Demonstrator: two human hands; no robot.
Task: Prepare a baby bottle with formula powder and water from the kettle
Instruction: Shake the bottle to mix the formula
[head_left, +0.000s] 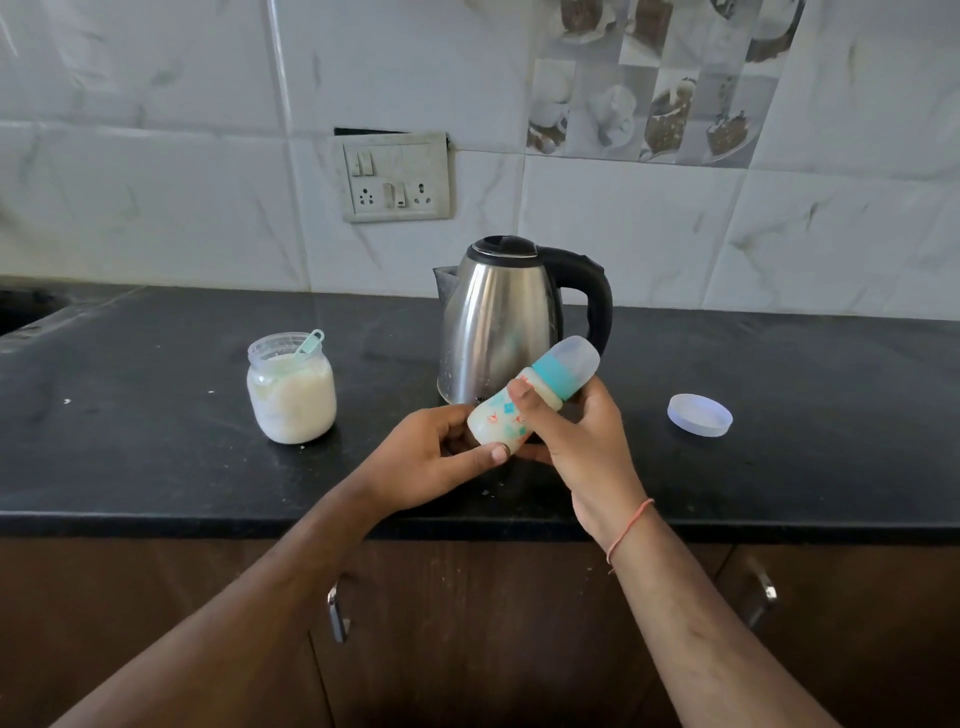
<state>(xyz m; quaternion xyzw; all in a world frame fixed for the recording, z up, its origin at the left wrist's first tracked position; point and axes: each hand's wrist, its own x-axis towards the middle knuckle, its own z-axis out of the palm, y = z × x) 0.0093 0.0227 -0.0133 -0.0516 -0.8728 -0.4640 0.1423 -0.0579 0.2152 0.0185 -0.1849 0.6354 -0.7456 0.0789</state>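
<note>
Both hands hold the capped baby bottle (524, 402) tilted above the black countertop (156, 467).
Left hand (431, 457) grips its base, right hand (576, 431) its middle, hiding the steel kettle's (498, 312) foot; open formula jar (291, 389) with scoop (310, 343) left, loose lid (700, 414) right.

head view: single, worn on the person's head | faces forward and down across the black counter (156, 467) toward the tiled wall (156, 156) | near: forearms and cabinet doors (467, 649) fill the near edge | far: wall socket panel (397, 179) | wide-angle, edges bowed
</note>
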